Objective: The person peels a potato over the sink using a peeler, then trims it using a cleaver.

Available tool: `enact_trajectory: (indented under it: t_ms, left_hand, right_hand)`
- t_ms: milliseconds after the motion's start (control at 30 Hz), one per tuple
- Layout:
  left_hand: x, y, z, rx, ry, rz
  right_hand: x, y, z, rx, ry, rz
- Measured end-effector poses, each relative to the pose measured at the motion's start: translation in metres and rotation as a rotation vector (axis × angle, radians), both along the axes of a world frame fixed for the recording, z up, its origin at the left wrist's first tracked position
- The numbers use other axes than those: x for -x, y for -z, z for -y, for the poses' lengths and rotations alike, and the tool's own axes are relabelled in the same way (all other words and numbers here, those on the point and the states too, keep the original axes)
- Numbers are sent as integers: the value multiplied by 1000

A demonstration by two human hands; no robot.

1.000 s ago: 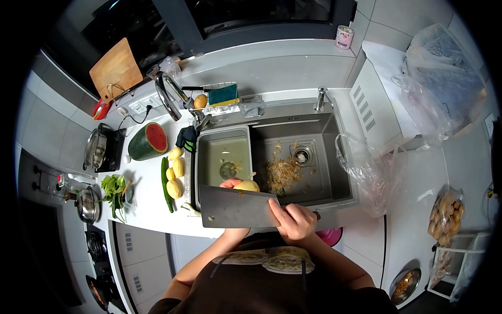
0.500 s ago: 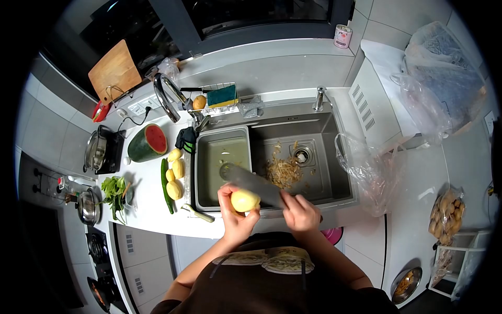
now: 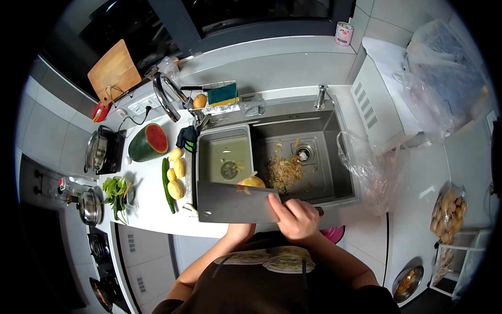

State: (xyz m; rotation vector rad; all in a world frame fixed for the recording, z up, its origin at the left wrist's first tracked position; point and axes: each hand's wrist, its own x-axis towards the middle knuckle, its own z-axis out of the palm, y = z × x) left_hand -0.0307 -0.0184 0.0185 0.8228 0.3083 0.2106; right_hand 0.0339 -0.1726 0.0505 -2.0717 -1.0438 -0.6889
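A broad cleaver (image 3: 235, 204) lies nearly level over the sink's front edge, its handle in my right hand (image 3: 298, 219), with the index finger along the blade. Behind the blade, the upper part of a peeled potato (image 3: 254, 181) shows, with a bit of peel on it. My left hand (image 3: 241, 229) is mostly covered by the blade; only its heel and wrist show below, and it supports the potato. Brown peelings (image 3: 285, 170) lie in the right basin of the sink (image 3: 324, 180), beyond the cleaver.
Peeled potatoes (image 3: 175, 189), a cucumber (image 3: 168, 191) and a cut watermelon (image 3: 149, 144) lie on the left counter near leafy greens (image 3: 115, 193). A grey tub (image 3: 197, 157) with water fills the left basin, below the faucet (image 3: 167, 99). A plastic bag (image 3: 374, 172) hangs at the right.
The cleaver has swung down and left from its slanted pose, with its flat blade now in front of my left hand. The potato has shifted slightly up and right.
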Motion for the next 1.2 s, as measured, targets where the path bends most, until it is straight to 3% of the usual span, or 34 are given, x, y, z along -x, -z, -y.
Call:
enact_trajectory:
  t_ms: [200, 600, 833, 1200]
  left_hand:
    - [9, -2, 3, -147, -25, -4]
    - [14, 5, -3, 31, 32, -78]
    - [4, -6, -1, -77, -54, -60]
    - [37, 21, -14, -6, 90, -45]
  right_hand:
    - [1, 0, -8, -13, 6, 35]
    - [-3, 6, 1, 0, -3, 45]
    - [-10, -2, 12, 20, -78, 59]
    - [-22, 14, 20, 39, -38, 150]
